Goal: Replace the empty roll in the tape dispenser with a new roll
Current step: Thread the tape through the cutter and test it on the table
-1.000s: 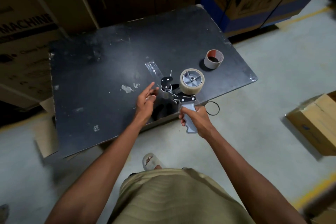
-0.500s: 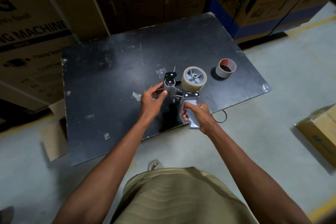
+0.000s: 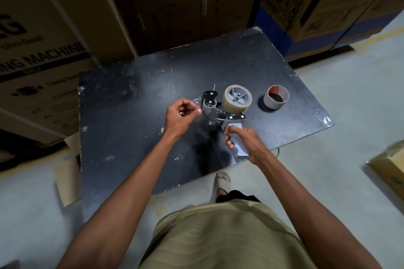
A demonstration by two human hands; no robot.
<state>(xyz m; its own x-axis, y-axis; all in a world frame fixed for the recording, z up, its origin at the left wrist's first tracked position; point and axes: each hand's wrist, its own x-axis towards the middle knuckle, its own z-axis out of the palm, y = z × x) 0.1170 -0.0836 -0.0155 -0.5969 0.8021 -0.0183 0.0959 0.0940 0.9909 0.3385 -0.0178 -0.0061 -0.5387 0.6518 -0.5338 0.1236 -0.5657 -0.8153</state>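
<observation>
My right hand (image 3: 244,142) grips the grey handle of the tape dispenser (image 3: 220,113), held just above the black table (image 3: 131,137). A full roll of clear tape (image 3: 237,99) sits on the dispenser's grey hub. My left hand (image 3: 180,116) pinches the loose clear tape end (image 3: 196,102) beside the dispenser's front roller and black guard. The empty cardboard core (image 3: 276,99), red inside, stands on the table to the right of the dispenser.
Tall cardboard boxes (image 3: 54,39) stand close behind the table. A smaller carton (image 3: 391,170) lies on the concrete floor at the right. My foot in a sandal (image 3: 220,183) shows under the table's near edge.
My left hand has closed from spread fingers to a pinch on the tape end at the dispenser's front. The dispenser has shifted a little farther over the table.
</observation>
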